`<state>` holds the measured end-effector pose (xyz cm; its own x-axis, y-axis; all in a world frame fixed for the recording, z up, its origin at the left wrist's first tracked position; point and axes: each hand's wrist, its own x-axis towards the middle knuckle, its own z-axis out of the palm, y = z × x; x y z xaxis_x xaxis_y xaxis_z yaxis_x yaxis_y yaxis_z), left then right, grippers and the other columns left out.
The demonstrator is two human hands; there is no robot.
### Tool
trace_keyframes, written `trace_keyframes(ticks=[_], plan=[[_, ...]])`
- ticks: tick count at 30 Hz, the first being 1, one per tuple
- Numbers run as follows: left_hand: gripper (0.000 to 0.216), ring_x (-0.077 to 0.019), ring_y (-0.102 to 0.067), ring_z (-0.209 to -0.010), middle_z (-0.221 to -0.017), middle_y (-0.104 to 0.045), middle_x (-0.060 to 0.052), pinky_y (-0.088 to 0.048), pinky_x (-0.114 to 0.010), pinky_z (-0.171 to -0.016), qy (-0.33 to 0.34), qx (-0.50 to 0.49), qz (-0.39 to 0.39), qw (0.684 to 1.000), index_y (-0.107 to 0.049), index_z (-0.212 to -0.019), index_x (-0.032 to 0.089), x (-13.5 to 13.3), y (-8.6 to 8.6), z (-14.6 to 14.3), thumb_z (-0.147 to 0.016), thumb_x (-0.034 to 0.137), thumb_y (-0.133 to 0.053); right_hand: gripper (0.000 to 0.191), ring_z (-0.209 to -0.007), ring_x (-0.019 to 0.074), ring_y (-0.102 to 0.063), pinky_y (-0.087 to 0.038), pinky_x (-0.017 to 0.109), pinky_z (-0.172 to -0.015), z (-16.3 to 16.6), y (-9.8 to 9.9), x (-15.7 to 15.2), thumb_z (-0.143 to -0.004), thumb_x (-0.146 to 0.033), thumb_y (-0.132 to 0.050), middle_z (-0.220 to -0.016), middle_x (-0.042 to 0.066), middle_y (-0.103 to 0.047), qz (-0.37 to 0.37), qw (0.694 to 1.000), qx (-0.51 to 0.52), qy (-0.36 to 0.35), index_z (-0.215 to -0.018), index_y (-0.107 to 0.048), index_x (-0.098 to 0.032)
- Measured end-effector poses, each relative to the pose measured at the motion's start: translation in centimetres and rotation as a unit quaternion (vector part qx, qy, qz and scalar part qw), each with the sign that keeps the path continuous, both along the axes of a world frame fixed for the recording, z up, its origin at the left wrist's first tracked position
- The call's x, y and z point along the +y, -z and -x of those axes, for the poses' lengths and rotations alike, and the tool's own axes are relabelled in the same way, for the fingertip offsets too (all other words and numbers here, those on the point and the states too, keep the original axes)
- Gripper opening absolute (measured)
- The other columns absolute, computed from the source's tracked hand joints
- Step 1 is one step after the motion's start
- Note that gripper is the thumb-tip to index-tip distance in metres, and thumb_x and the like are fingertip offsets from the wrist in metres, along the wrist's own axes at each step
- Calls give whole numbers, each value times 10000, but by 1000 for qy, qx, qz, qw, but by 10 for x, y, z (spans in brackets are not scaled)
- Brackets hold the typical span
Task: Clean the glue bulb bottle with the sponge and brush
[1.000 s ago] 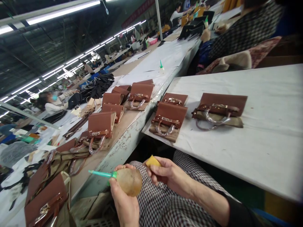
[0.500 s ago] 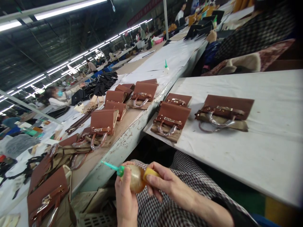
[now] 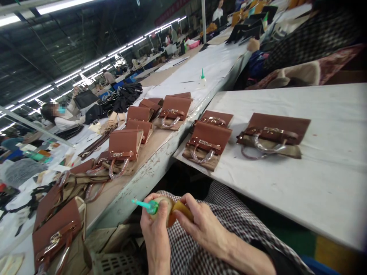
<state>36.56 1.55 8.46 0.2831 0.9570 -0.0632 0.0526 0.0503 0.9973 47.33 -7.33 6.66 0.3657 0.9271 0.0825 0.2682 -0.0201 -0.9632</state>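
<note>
Down over the checked lap, the left hand is wrapped around a tan squeeze bottle, its green nozzle pointing left. The right hand pinches a yellow block closed against the bottle's side. Brown handbags lie on the white tabletop just beyond.

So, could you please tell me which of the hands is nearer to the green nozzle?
Left. The left hand holds the bottle right at the base of the green nozzle; the right hand presses a yellow piece against the bottle's far end, away from the nozzle.
</note>
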Motion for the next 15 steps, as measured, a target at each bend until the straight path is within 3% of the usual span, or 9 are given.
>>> trace_keyframes(ticks=[6,10,12,15], plan=[[427,-180,-589,-810,-865,-643,-6,-491,-267,-734,18,40,1,999,-592,-981,198,-6,5,-3,-825,587,-674,123,-501,132,-488,-317,241,-468,-8,16,-2,-978,-315,-486,-617,-52,-526,35,998,19,49,-899,-438,-234],[460,-223,-592,-856,-891,-657,-32,-480,-301,-738,-29,86,-42,995,-624,-952,191,-3,3,2,-856,640,-582,207,-480,137,-493,-336,238,-453,-14,12,-6,-992,-400,-484,-567,-65,-495,47,991,89,90,-881,-414,-240],[474,-229,-592,-860,-896,-657,-41,-480,-306,-738,-26,98,-45,994,-635,-945,187,-2,2,3,-858,649,-571,221,-500,138,-494,-345,244,-469,-12,6,-8,-1003,-428,-481,-585,-57,-508,23,993,99,58,-904,-433,-237],[495,-210,-586,-784,-852,-645,-36,-485,-297,-693,2,63,-11,998,-632,-948,183,-5,1,1,-840,663,-587,180,-559,141,-506,-352,259,-528,-6,3,-7,-1007,-409,-494,-664,-39,-547,-23,999,34,-17,-977,-472,-233]])
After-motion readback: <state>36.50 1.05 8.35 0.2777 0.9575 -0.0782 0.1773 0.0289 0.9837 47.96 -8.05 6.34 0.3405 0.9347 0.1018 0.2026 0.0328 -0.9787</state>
